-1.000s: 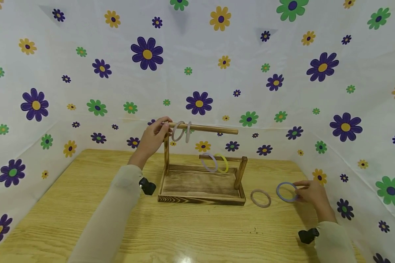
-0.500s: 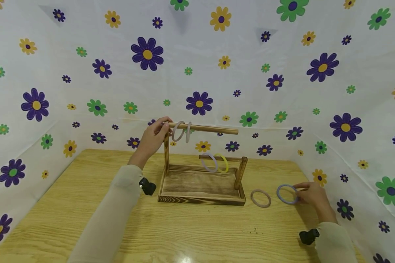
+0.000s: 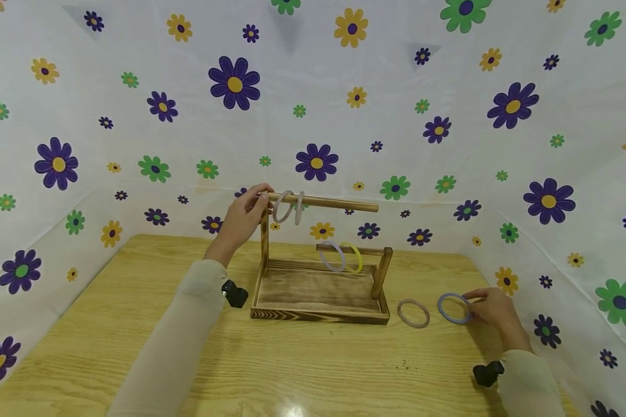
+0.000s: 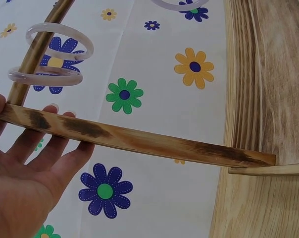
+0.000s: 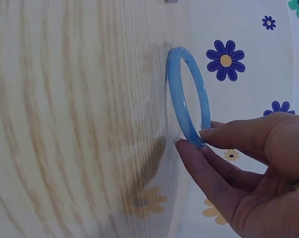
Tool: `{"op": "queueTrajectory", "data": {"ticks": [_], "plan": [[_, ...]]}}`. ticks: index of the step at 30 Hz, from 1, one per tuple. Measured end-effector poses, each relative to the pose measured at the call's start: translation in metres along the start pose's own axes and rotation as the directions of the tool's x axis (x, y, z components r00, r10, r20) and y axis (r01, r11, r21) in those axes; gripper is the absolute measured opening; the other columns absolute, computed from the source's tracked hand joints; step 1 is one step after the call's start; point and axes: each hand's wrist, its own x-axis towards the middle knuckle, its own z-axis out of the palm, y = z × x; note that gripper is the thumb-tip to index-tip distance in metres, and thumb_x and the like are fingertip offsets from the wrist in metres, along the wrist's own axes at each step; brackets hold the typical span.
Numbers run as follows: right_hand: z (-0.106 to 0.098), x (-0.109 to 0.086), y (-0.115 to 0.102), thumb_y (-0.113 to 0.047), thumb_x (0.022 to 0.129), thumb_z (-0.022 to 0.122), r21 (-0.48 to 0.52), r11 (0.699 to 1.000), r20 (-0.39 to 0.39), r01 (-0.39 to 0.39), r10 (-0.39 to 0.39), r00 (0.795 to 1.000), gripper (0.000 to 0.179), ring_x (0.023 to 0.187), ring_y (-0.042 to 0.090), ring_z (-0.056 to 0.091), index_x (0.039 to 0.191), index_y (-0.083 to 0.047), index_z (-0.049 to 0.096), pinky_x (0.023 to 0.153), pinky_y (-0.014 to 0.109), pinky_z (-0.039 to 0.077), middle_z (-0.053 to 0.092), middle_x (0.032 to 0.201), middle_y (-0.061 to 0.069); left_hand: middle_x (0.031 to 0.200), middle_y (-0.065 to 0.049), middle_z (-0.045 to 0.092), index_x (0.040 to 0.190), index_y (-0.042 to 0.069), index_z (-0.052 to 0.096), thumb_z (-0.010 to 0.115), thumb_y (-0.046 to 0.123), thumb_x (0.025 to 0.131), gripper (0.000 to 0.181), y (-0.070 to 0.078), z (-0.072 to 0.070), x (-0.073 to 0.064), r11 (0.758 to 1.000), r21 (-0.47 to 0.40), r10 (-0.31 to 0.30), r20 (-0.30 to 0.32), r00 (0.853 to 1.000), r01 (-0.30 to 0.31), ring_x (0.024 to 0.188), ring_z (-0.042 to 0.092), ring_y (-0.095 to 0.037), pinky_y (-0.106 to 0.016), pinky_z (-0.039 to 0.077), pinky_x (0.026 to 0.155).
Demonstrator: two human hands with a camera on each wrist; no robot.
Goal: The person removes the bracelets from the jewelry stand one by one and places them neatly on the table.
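My left hand (image 3: 244,220) holds the top corner of a wooden bangle stand (image 3: 318,317), thumb at the corner and fingers behind the post (image 4: 134,138). Two pale, translucent bangles (image 4: 60,42) hang on its upper bar (image 3: 339,204), close to that hand. From the lower bar hang a lilac bangle (image 3: 326,263) and a yellow bangle (image 3: 359,262). Off to the right, my right hand (image 3: 495,313) pinches a blue bangle (image 5: 176,94) between thumb and fingertips. It tilts low over the table; whether its far edge touches the wood I cannot tell.
A brownish bangle (image 3: 413,327) lies flat on the wooden table (image 3: 313,370), between the stand and my right hand. Flower-printed cloth (image 3: 313,121) rises behind the table and along both sides. A few dark specks (image 3: 404,365) mark the tabletop.
The blue bangle has dropped very slightly with my right hand over the last second. My left hand and the stand stay in place; the head view has shifted a little.
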Motion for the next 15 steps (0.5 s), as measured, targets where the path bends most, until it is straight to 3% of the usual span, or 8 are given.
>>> {"op": "queueTrajectory", "data": {"ticks": [5,11,15], "plan": [[0.0021,0.0009,0.0004,0.0,0.089,0.065,-0.027,1.0,-0.007,0.01,-0.01,1.0,0.037,0.067,0.021,0.075,0.121,0.018,0.064,0.064,0.035,0.062,0.073,0.099,0.036,0.12,-0.015,0.067,0.139,0.022,0.055,0.04,0.045,0.111,0.04,0.0047,-0.0011,-0.0022,1.0,-0.007,0.0,0.001,1.0,0.0,0.11,0.065,-0.03,-0.041,0.048,0.088],[0.0042,0.0017,-0.0006,-0.001,0.089,0.066,-0.038,0.999,-0.006,0.019,-0.019,1.0,0.035,0.065,0.021,0.075,0.119,0.017,0.065,0.063,0.035,0.061,0.074,0.098,0.034,0.119,-0.015,0.067,0.138,0.022,0.055,0.04,0.047,0.111,0.04,0.0001,-0.0004,-0.0007,1.0,-0.007,0.011,-0.003,1.0,-0.011,0.111,0.066,-0.03,-0.048,0.05,0.092],[0.004,0.0019,-0.002,-0.002,0.09,0.067,-0.041,0.999,-0.001,0.011,-0.011,1.0,0.035,0.065,0.02,0.075,0.12,0.016,0.066,0.063,0.034,0.061,0.074,0.098,0.034,0.119,-0.015,0.067,0.139,0.021,0.055,0.04,0.047,0.111,0.041,0.0011,-0.0006,-0.0002,1.0,-0.001,0.022,-0.007,1.0,-0.022,0.111,0.067,-0.031,-0.045,0.05,0.09]]}}
